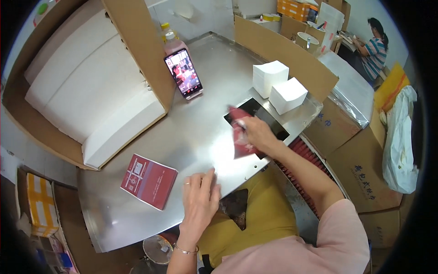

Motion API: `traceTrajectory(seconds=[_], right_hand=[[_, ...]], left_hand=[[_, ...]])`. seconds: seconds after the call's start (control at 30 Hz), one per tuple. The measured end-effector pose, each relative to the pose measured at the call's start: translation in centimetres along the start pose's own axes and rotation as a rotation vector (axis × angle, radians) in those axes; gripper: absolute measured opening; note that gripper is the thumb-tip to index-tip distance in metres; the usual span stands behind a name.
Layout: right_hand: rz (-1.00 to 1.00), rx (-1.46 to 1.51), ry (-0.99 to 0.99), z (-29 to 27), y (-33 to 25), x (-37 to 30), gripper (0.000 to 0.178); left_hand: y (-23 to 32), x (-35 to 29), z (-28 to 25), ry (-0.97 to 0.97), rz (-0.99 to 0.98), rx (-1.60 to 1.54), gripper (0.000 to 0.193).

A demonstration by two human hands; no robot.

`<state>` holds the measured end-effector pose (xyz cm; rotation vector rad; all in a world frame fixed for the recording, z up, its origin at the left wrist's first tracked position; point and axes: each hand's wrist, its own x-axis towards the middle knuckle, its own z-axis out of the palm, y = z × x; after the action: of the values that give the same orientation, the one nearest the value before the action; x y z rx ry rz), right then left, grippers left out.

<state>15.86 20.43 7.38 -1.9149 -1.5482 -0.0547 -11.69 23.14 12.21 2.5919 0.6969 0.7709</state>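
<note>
A dark red printed packet point(242, 139), blurred, is held at the right side of the metal surface point(194, 130). Its long axis runs roughly from the far side toward the wearer, the near end slanting a little to the right. The packet lies to the left of the fingers of the right hand point(261, 135), which are closed on its right-hand side; whether its underside touches the surface cannot be told. The right hand is the nearer of the two.

The left hand point(200, 197) rests by the near edge, its fingers spread loosely and, so far as is visible, empty. The packet lies beyond it and to its right; just beside it, on the left, is a flat pile of dark red printed sheets point(150, 181).

Beneath and beyond the right hand is a black rectangular area point(269, 118), panel or opening being uncertain. Two white paper stacks point(288, 95) stand side by side behind it. Farther back, a smartphone point(183, 73) leans on a stand before a clear bottle point(174, 44). A large open carton point(141, 59) holding white paper closes the left side. At the far right, another person point(376, 51) in a striped shirt sits working.
</note>
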Motion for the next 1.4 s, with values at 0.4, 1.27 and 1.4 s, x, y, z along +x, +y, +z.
traceTrajectory(seconds=[0.4,1.27,1.4], right_hand=[[0.039,-0.75,0.411,-9.2,5.7,0.7,0.02],[-0.41,0.109,0.0,-1.3,-8.9,-4.3,0.016],[-0.053,-0.608,0.457,-8.5,-0.4,-0.1,0.03]], left_hand=[[-9.7,-3.3,-5.5,0.174,-0.457,0.56,0.028],[-0.7,0.9,2.5,-0.042,-0.057,0.3,0.063],[0.0,1.3,2.7,0.087,-0.099,0.493,0.053]])
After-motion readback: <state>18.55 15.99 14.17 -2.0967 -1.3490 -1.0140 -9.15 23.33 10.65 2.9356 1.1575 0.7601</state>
